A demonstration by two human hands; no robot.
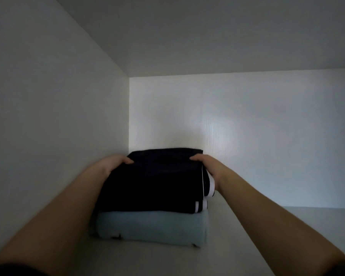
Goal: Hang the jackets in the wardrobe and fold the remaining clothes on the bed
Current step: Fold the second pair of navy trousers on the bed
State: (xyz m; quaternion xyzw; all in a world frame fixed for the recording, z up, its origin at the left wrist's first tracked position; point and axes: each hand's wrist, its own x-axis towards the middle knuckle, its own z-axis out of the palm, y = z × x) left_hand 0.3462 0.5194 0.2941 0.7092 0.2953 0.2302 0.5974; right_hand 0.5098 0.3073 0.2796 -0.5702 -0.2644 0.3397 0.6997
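Observation:
A folded black garment with white stripes (153, 182) lies on top of a folded light blue garment (151, 228), stacked on a white wardrobe shelf (247, 236) near the left back corner. My left hand (114, 164) grips the black garment's left side, thumb on top. My right hand (207, 166) grips its right side near the striped edge, thumb on top too. The fingers of both hands are hidden behind or under the cloth.
The compartment's left wall (58, 126) stands close beside the stack. The back panel (247, 136) is just behind it, and the compartment's top (187, 32) is overhead. Bare shelf extends to the right of the stack.

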